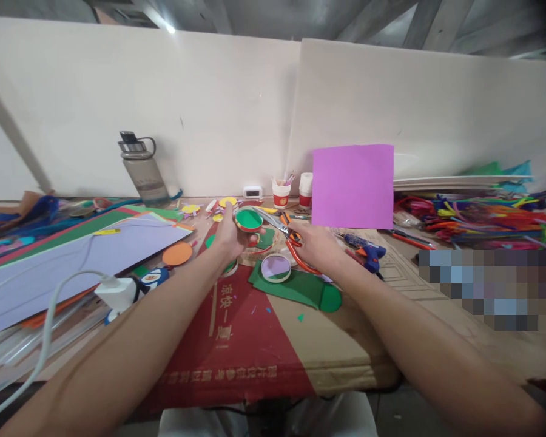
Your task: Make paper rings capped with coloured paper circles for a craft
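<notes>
My left hand [233, 233] grips a short round cup piece [249, 220] with a green disc inside and a red-and-white side. In my right hand [317, 246] is a pair of scissors [277, 223] with orange-red handles. Its blades point left and reach the right side of the rim; I cannot tell whether they touch it. Below the hands, a white ring [275, 268] with a purple-and-green inside lies on a green foam sheet [295, 290]. A green disc [331, 298] overlaps that sheet's right end.
A purple sheet [352, 187] stands upright behind my right hand. Near it are a blue glue gun [368, 252] and a paper cup [281, 193] holding thin sticks. Coloured pipe cleaners [486, 212] are heaped right. Left are a bottle [144, 173], stacked sheets [91, 258] and a charger [117, 293].
</notes>
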{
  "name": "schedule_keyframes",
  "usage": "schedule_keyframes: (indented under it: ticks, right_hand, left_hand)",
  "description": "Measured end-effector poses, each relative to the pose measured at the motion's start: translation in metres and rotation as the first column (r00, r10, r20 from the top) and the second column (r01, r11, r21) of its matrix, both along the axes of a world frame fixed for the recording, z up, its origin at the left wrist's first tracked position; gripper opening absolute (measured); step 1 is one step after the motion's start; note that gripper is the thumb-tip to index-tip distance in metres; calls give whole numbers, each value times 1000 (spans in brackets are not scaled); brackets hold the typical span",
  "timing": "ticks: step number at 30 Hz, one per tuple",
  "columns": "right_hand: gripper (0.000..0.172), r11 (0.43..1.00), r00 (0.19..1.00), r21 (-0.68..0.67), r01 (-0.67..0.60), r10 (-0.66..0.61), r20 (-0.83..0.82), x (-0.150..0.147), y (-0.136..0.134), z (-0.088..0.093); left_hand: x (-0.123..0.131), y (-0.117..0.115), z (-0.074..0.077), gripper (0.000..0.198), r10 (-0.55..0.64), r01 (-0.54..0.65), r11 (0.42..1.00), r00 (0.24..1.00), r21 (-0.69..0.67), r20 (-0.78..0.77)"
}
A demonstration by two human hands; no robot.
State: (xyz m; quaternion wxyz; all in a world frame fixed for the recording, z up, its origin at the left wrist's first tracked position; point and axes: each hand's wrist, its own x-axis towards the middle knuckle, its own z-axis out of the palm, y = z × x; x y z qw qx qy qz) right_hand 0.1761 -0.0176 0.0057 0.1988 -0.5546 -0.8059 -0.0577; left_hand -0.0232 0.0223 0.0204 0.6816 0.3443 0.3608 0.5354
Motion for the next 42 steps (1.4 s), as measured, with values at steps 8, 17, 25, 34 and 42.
schedule_keyframes:
  ticks: [8,17,25,34,42]
  right_hand:
    - [41,1000,1000,27,-12,12,4,-1,-2,0]
    - [47,1000,1000,27,-15,15,3,1,1,-2]
    - [43,1000,999,0,23,-23,25,1,1,-1]
    - [38,1000,999,21,5,-4,-41,0,1,-3]
    - [47,999,999,23,-32,32,-26,1,1,-4]
  left_hand:
    - [4,-3,-6,58,34,-34,999,999,24,7]
    - [4,2,-11,62,-23,27,997,999,74,-48]
    - [0,0,-5,67,6,-4,999,998,34,-68]
    - [4,0,-9,67,-7,15,993,998,118,-63]
    - [6,-5,-9,66,-48,71,987,986,144,-158]
